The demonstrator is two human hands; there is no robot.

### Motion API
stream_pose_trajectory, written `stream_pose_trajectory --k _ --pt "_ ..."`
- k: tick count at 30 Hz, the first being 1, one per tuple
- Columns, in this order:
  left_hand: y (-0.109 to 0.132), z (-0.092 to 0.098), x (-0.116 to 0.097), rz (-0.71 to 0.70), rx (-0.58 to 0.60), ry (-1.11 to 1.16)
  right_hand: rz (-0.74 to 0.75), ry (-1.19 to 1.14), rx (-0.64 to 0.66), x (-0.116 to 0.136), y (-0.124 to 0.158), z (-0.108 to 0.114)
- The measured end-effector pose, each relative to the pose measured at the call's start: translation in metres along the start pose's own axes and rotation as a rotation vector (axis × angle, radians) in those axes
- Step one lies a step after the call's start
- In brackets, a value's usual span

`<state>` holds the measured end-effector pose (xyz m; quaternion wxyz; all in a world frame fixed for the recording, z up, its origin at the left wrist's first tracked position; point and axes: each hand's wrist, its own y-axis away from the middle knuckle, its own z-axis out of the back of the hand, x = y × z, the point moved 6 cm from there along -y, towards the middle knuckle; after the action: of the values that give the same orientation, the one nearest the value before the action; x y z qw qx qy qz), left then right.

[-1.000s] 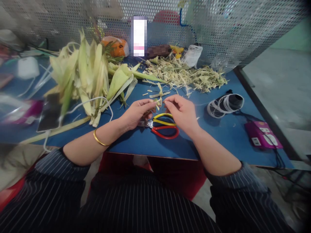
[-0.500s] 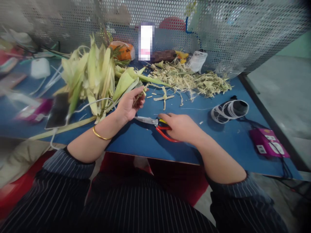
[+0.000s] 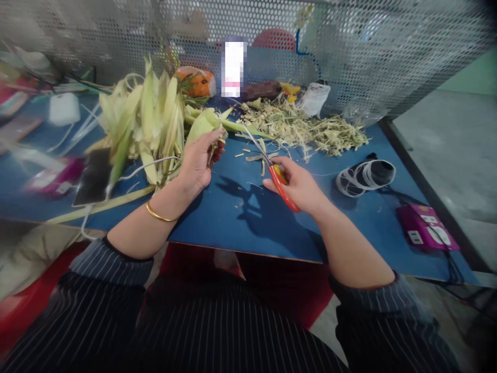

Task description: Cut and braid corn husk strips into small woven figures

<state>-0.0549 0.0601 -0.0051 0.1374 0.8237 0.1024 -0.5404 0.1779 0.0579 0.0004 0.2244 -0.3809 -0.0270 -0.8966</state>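
My left hand [image 3: 198, 160] is closed around a small piece of husk [image 3: 215, 149], held up beside the heap of pale green corn husks [image 3: 149, 116]. My right hand [image 3: 298, 186] grips a pair of scissors [image 3: 272, 168] by their red and yellow handles. The blades are lifted off the blue table [image 3: 236, 217] and point up and left toward the left hand. A few cut husk strips [image 3: 258, 156] lie on the table under the blades.
A pile of shredded husk scraps [image 3: 310, 127] lies at the back, against a perforated metal screen [image 3: 368, 46]. A spool of white cord [image 3: 367, 176] and a pink power strip [image 3: 425, 228] are at the right. A dark phone [image 3: 93, 176] with a white cable lies left.
My right hand left the husk piece, took the scissors from the table and raised them, blades toward my left hand. My left hand carried the husk piece left, up to the heap.
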Motion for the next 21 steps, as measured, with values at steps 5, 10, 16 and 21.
stream_pose_trajectory --k 5,10,16,21 --pt "0.008 -0.011 0.012 -0.030 0.134 -0.092 0.044 0.036 0.001 0.012 0.003 0.000" --pt "0.011 -0.015 0.018 0.028 0.130 -0.114 0.091 0.090 -0.024 0.019 0.005 -0.003" --pt "0.015 -0.020 0.020 0.059 0.174 -0.068 0.057 -0.008 0.003 0.017 0.006 -0.008" --pt "0.012 -0.018 0.023 0.043 0.178 -0.074 0.007 -0.046 0.013 0.015 0.007 -0.007"
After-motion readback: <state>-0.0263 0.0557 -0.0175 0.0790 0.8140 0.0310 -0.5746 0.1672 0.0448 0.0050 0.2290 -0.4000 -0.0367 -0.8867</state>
